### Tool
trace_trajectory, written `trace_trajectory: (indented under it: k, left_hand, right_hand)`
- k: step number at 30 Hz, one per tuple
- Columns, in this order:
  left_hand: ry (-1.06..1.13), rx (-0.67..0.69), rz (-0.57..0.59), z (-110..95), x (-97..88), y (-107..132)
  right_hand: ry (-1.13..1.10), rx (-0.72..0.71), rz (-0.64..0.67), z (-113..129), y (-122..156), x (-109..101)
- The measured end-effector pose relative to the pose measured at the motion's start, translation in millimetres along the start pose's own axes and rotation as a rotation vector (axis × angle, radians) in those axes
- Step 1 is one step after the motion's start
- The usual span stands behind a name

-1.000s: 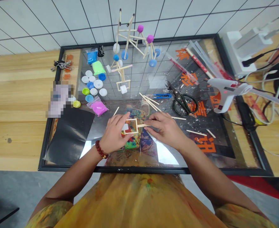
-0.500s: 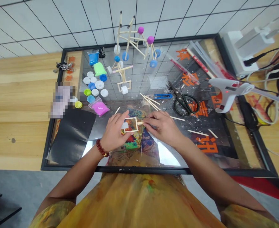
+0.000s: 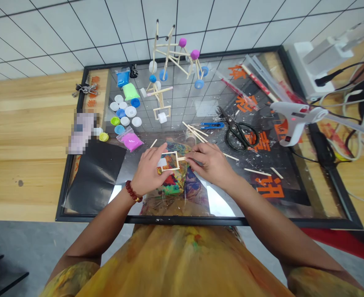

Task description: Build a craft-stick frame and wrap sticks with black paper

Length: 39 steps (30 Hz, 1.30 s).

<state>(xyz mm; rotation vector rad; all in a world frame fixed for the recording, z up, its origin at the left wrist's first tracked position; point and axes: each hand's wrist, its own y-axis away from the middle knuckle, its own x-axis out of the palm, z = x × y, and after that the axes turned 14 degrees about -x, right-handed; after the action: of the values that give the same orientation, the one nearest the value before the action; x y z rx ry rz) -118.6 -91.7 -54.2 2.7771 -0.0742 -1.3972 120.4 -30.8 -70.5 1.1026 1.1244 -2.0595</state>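
Observation:
My left hand (image 3: 149, 171) grips the left end of a small rectangular frame of wooden sticks (image 3: 178, 161) between thumb and fingers. A white bottle cap (image 3: 162, 162) sits at that end, partly covered by the fingers. At the frame's right side, my right hand (image 3: 211, 165) pinches a short wooden stick (image 3: 181, 159) between thumb and forefinger. The stick's left end meets the middle of the frame's right bar; whether it is stuck there I cannot tell. Beyond my hands lie several loose wooden sticks (image 3: 197, 133).
Stick models (image 3: 166, 53) with cap wheels stand at the back. Bottle caps (image 3: 130, 111) and a bag of pink clay (image 3: 131, 141) lie left. On the right are a blue cutter (image 3: 212, 125), black scissors (image 3: 240, 134) and a white glue gun (image 3: 295, 119). Black paper (image 3: 97, 177) lies front left.
The camera view has shifted slightly. Both hands keep nearly the same place and grip, with the short stick still against the frame's right bar.

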Motion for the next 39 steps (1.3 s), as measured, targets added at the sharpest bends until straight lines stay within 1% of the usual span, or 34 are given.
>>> trace_trajectory:
  k: [10, 23, 32, 34, 36, 39]
  left_hand:
    - [-0.005, 0.005, -0.006, 0, 1.8, 0]
    - [-0.009, 0.04, -0.049, 4, 4.6, 0]
    - [-0.012, 0.04, -0.039, 4, 4.4, 0]
    - [-0.009, 0.041, -0.04, 4, 4.6, 0]
    - [-0.005, 0.042, -0.042, 4, 4.7, 0]
    - [-0.006, 0.038, -0.038, 4, 4.5, 1]
  right_hand:
    - [-0.016, -0.034, -0.014, -1, -2, 0]
    - [-0.043, -0.056, -0.017, -2, -3, -1]
    - [-0.024, -0.063, -0.015, -3, -4, 0]
    - [-0.011, -0.07, -0.005, -1, -4, -4]
    - [0.018, -0.063, -0.033, -1, -3, -12]
    - [0.098, 0.014, -0.179, -6, 3, -30]
